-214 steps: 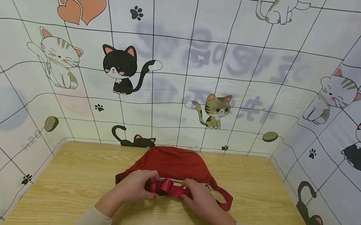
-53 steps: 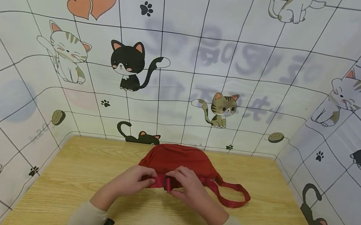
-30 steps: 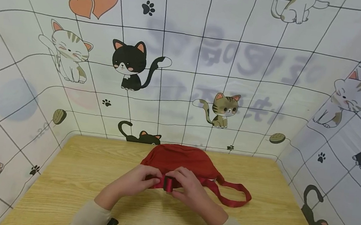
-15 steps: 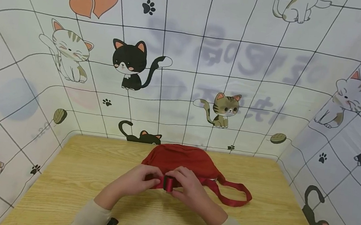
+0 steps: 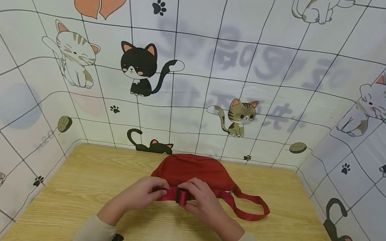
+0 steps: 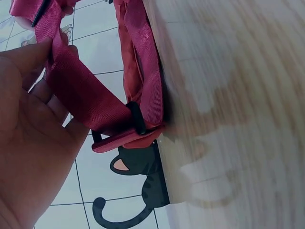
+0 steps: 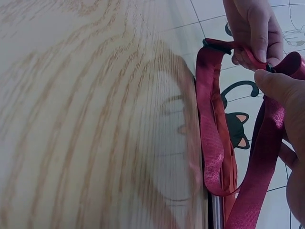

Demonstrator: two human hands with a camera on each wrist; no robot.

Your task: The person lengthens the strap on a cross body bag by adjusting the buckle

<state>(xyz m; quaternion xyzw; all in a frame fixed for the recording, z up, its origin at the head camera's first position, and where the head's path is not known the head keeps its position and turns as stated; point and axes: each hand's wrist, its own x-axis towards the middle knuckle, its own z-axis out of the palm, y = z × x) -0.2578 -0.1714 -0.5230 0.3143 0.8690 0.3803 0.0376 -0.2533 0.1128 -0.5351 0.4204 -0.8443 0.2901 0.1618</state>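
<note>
Your left hand [image 5: 140,194] and right hand [image 5: 201,202] cover the strap [image 5: 171,194] either side of the buckle [image 5: 181,196]. Both wrist views crop the bag [image 5: 192,170]; tabletop [image 7: 95,119] there is blurred.

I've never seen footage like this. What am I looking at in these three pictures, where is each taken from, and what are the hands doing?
No machine here: a person works with two bare hands, wearing three cameras. The wide picture comes from a camera on the head, looking down at a wooden table fenced by cat-patterned walls. The other two come from cameras strapped to the wrists, so they look sideways and very close. On the table lies a red waist bag. Its red strap loops out to the person's right. The left hand and right hand meet in front of the bag, pinching the strap on either side of a small black buckle. In the left wrist view the strap runs across that hand's fingers.
</note>
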